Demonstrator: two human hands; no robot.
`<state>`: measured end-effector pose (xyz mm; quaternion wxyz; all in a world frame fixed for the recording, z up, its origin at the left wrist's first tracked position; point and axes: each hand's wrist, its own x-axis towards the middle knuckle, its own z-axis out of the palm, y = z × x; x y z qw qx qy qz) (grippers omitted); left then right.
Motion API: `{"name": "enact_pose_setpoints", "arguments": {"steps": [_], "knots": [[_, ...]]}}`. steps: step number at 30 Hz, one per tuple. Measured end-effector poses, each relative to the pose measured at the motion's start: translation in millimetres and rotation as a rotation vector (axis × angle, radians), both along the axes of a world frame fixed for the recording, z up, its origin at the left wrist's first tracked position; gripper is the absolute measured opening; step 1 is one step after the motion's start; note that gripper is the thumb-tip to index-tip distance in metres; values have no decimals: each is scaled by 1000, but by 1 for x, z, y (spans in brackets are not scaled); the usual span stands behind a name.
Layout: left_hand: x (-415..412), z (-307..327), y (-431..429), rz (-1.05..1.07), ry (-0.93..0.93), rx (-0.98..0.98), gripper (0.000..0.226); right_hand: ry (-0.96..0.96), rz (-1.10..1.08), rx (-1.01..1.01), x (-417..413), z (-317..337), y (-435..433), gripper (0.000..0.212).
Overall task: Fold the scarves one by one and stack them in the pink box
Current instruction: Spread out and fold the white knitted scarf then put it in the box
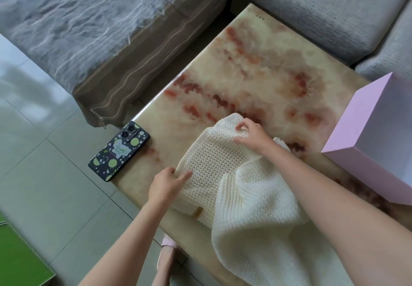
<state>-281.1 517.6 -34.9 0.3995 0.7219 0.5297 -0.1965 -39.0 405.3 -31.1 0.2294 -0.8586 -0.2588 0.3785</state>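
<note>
Cream waffle-knit scarf [214,158] lies part-folded on marbled stone counter [245,62], near end hanging off. L hand [168,182] pinches its left edge, R hand [253,135] its far corner – open pink cardboard box [347,129] at right.

Cream knitted scarf [223,158]: soft yarn cloth in a coarse, open, waffle-like stitch; matt and bumpy.
Square table top of cream stone with red-brown veining [256,62]: polished, smooth, highly glossy, throws back light.
Pink rectangular box [347,120]: stiff card by the look of it, smooth and matt outside; white inside, equally matt.
Black phone in a green-spotted case [119,150]: smooth plastic with a slight sheen.
Grey sofa cushion [323,7]: ribbed woven cloth, matt, rough.
Second sofa [66,18]: wrapped in thin clear plastic film, wrinkled and shiny.
Pale floor tiles [55,196]: smooth, glossy.
</note>
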Motion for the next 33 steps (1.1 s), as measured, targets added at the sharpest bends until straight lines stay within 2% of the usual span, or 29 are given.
{"name": "enact_pose_setpoints", "arguments": {"steps": [3,5,7,9,12,14,17,20,23,24,26,28,31,33], "knots": [[-10,-5,8,-176,104,-152,51,-32,-174,39,6,-4,12,61],[-14,-7,15,-155,87,-193,46,-3,-191,-90,10,-6,14,72],[-14,-2,21,-69,1,-126,26,60,-131,-180,11,-9,17,65],[-12,0,28,3,-88,2,14,67,-108,-169,12,-6,25,41],[-7,6,40,139,-202,129,12,-126,-75,-90,23,6,47,19],[-6,11,52,221,-228,196,14,-268,-107,1,36,19,65,19],[-6,19,73,335,-263,321,15,-374,-159,141,48,37,93,16],[-11,19,90,346,-179,373,21,-386,-134,113,52,33,119,32],[-15,15,89,262,-64,231,33,-195,-33,-114,48,7,125,68],[-16,15,86,229,-43,181,32,-190,3,-187,48,0,122,69],[-20,15,82,166,-19,147,25,-320,51,-247,50,-7,118,43],[-22,15,82,134,-27,191,20,-463,-1,-244,54,-2,116,18],[-22,14,92,188,-137,312,18,-581,-111,-189,60,5,122,15],[-23,12,103,257,-201,352,13,-592,-166,-100,58,8,132,15]]}}
